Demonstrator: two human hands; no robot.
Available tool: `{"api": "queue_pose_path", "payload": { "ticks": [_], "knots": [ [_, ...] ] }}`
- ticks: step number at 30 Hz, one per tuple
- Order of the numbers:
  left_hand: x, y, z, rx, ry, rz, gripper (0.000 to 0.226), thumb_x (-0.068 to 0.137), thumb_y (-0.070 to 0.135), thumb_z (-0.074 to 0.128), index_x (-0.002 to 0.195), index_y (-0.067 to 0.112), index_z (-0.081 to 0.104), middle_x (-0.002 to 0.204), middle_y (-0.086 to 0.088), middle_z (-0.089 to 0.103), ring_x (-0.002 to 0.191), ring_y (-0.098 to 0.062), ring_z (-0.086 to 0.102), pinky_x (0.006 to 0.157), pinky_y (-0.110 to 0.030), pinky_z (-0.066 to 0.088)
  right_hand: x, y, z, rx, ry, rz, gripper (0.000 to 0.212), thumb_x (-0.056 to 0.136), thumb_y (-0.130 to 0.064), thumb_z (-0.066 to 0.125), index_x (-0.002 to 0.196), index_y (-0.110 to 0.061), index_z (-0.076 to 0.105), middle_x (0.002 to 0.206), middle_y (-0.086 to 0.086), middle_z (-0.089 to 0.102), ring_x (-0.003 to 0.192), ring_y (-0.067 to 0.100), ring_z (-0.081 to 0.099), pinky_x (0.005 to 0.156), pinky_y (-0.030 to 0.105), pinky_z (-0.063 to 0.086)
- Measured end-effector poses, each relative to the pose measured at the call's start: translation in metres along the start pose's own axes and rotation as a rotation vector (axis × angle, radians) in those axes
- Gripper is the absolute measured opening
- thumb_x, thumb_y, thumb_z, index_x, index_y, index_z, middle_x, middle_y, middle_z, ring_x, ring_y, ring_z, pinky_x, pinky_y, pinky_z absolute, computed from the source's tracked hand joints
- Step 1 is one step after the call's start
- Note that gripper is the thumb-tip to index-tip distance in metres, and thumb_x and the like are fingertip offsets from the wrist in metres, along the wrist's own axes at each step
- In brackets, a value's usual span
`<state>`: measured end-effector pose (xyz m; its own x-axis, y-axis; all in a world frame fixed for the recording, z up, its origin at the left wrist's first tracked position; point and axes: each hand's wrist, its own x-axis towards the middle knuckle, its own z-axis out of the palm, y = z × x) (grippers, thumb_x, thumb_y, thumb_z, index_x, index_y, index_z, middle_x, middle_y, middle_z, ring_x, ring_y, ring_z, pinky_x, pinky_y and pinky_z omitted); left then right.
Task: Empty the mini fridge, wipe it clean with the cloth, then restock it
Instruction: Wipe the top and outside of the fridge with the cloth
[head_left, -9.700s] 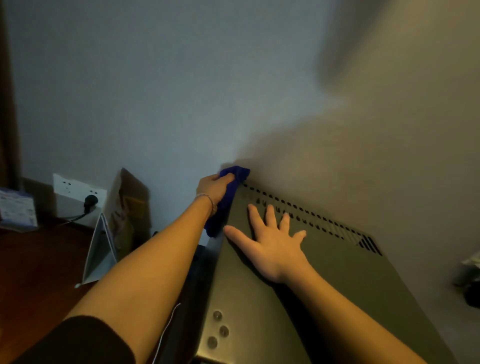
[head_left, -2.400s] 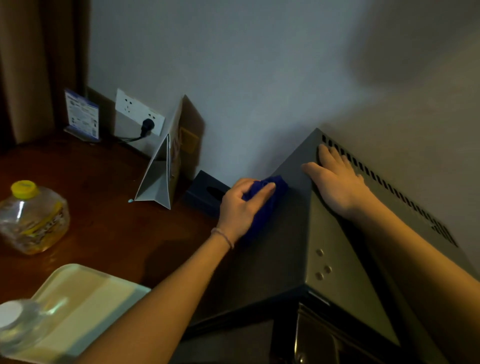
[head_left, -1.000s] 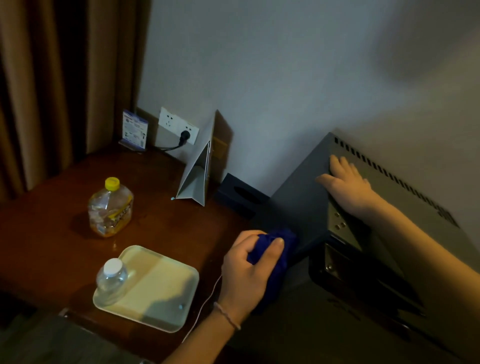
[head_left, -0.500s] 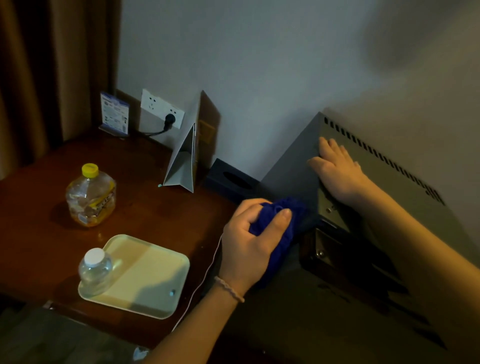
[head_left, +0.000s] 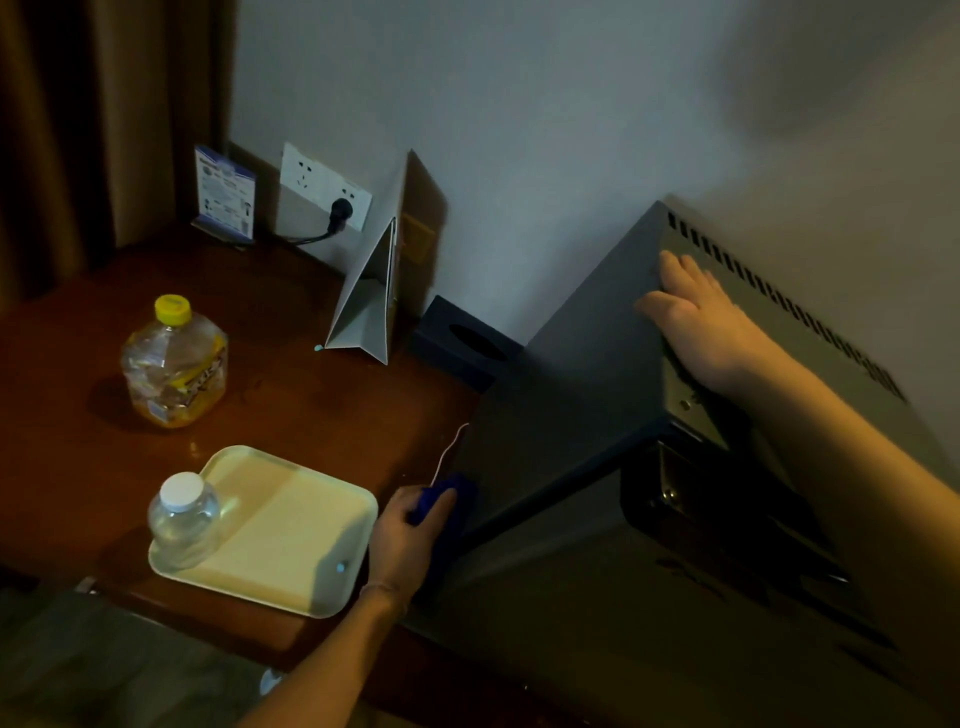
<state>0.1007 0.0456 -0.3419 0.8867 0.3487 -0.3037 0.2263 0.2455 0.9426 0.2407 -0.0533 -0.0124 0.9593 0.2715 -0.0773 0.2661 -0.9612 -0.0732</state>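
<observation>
Matt metal mini fridge (head_left: 582, 395) — glossy wood table (head_left: 322, 410)

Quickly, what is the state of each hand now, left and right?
Left hand: closed on the blue cloth, against the mini fridge side.
Right hand: open, flat on the fridge top.

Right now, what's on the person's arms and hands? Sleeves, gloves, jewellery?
Both forearms are bare as far as the frame shows, with no sleeve in view. The left hand and the right hand are ungloved. A thin, pale bracelet circles the left wrist. No rings or watch are visible in this dim light.
</observation>
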Motion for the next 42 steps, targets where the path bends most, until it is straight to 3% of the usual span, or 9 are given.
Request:
{"api": "queue_pose_path", "payload": {
  "ticks": [4, 7, 11, 19, 24, 27, 31, 39, 42],
  "knots": [
    [-0.006, -0.021, -0.006, 0.039, 0.045, -0.097, 0.043, 0.076, 0.066, 0.054, 0.098, 0.031, 0.065, 0.096, 0.003, 0.068, 0.087, -0.014, 0.066, 0.089, -0.048, 0.053, -0.005, -0.004, -0.001, -0.006, 0.030, -0.020, 0.080, 0.083, -0.048, 0.027, 0.156, -0.017, 0.021, 0.163, 0.005, 0.020, 0.152, 0.029, 0.011, 0.119, 0.060, 0.013],
    [-0.014, -0.010, -0.004, 0.052, 0.047, -0.083, 0.041, 0.075, 0.066, 0.051, 0.095, 0.033, 0.062, 0.099, 0.003, 0.065, 0.088, -0.014, 0.064, 0.087, -0.047, 0.053, -0.007, -0.005, -0.001, -0.008, 0.032, -0.008, 0.084, 0.079, -0.049, 0.025, 0.157, -0.018, 0.018, 0.165, 0.003, 0.017, 0.153, 0.029, 0.008, 0.119, 0.061, 0.013],
    [-0.026, 0.031, 0.005, -0.040, 0.067, 0.092, 0.044, 0.082, 0.071, 0.057, 0.087, 0.030, 0.070, 0.098, 0.010, 0.063, 0.084, -0.010, 0.064, 0.083, -0.046, 0.053, -0.010, -0.009, -0.003, 0.005, 0.030, -0.010, 0.085, 0.076, -0.049, 0.029, 0.154, -0.016, 0.022, 0.161, 0.003, 0.021, 0.153, 0.026, 0.004, 0.118, 0.062, 0.013],
    [-0.045, 0.121, 0.022, -0.156, -0.031, 0.413, 0.038, 0.084, 0.052, 0.064, 0.079, 0.015, 0.071, 0.102, 0.009, 0.066, 0.100, -0.015, 0.063, 0.086, -0.020, 0.047, -0.010, -0.010, -0.006, -0.027, 0.005, -0.019, 0.116, 0.047, -0.070, 0.039, 0.152, -0.021, 0.025, 0.154, 0.004, 0.029, 0.148, 0.025, 0.019, 0.115, 0.064, 0.017],
    [-0.013, 0.077, 0.022, -0.183, -0.038, 0.320, 0.030, 0.085, 0.053, 0.063, 0.097, 0.027, 0.073, 0.111, 0.013, 0.063, 0.101, -0.010, 0.064, 0.085, -0.020, 0.049, -0.012, -0.011, -0.008, 0.015, -0.004, -0.016, 0.115, 0.047, -0.067, 0.042, 0.152, -0.023, 0.026, 0.155, 0.005, 0.029, 0.147, 0.026, 0.022, 0.114, 0.064, 0.019],
    [-0.001, 0.027, 0.010, -0.181, -0.020, 0.146, 0.031, 0.084, 0.063, 0.061, 0.099, 0.038, 0.071, 0.113, 0.009, 0.063, 0.098, -0.014, 0.067, 0.081, -0.031, 0.054, -0.014, -0.011, -0.008, 0.046, -0.017, -0.012, 0.110, 0.057, -0.060, 0.049, 0.157, -0.027, 0.019, 0.162, -0.002, 0.020, 0.151, 0.021, 0.014, 0.118, 0.061, 0.016],
    [0.011, -0.012, 0.004, -0.177, -0.014, -0.007, 0.032, 0.082, 0.046, 0.060, 0.106, 0.026, 0.067, 0.113, -0.001, 0.065, 0.094, -0.013, 0.068, 0.077, -0.032, 0.056, -0.016, -0.016, -0.008, 0.094, -0.032, 0.001, 0.110, 0.063, -0.056, 0.054, 0.160, -0.029, 0.011, 0.167, -0.007, 0.010, 0.153, 0.013, 0.003, 0.123, 0.055, 0.011],
    [0.047, -0.018, 0.016, -0.066, -0.015, 0.022, 0.031, 0.083, 0.049, 0.057, 0.101, 0.026, 0.067, 0.108, 0.006, 0.062, 0.090, -0.014, 0.066, 0.082, -0.041, 0.057, -0.015, -0.014, -0.010, 0.070, -0.068, 0.023, 0.093, 0.089, -0.033, 0.062, 0.160, -0.031, 0.002, 0.167, -0.011, -0.004, 0.152, 0.006, -0.006, 0.125, 0.044, 0.002],
    [0.077, -0.001, 0.028, -0.035, -0.038, 0.023, 0.032, 0.084, 0.052, 0.056, 0.100, 0.026, 0.065, 0.108, 0.007, 0.060, 0.089, -0.012, 0.064, 0.081, -0.036, 0.055, -0.014, -0.015, -0.010, 0.078, -0.079, 0.031, 0.101, 0.083, -0.046, 0.063, 0.159, -0.032, 0.000, 0.167, -0.011, -0.007, 0.152, 0.005, -0.009, 0.125, 0.043, 0.001]
  ]
}}
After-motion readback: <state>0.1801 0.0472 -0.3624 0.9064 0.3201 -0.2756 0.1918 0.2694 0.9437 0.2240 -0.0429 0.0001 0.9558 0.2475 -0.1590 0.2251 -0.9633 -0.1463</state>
